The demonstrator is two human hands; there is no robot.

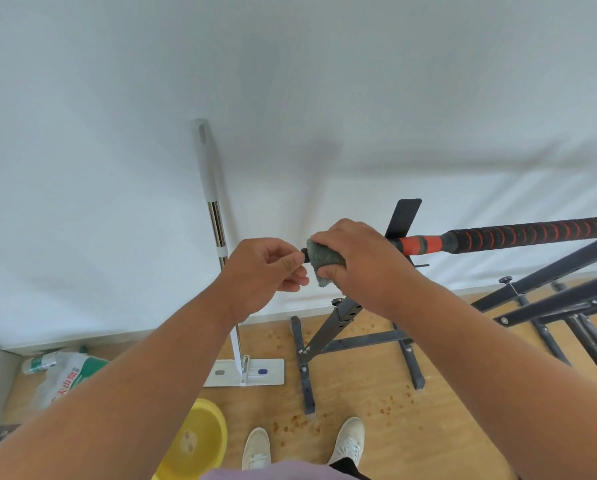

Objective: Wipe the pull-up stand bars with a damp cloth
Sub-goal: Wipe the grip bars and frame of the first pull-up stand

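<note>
The pull-up stand's top bar (518, 235) runs from centre to the right edge, with black and orange grip wrap and a plain orange section near its left end. My right hand (356, 258) grips a grey-green cloth (324, 259) wrapped around the bar's left end. My left hand (266, 271) is just left of it, fingers curled, thumb and fingertips pinching the bar's black end tip (304, 255). The stand's black upright (335, 329) and base feet (305, 375) rest on the wooden floor below.
A flat mop (217, 237) leans on the white wall, its white head (252, 372) on the floor. A yellow basin (200, 441) is at bottom left, next to a printed plastic bag (65, 375). More black frame bars (549, 299) stand right. Small brown crumbs dot the floor by my shoes (349, 441).
</note>
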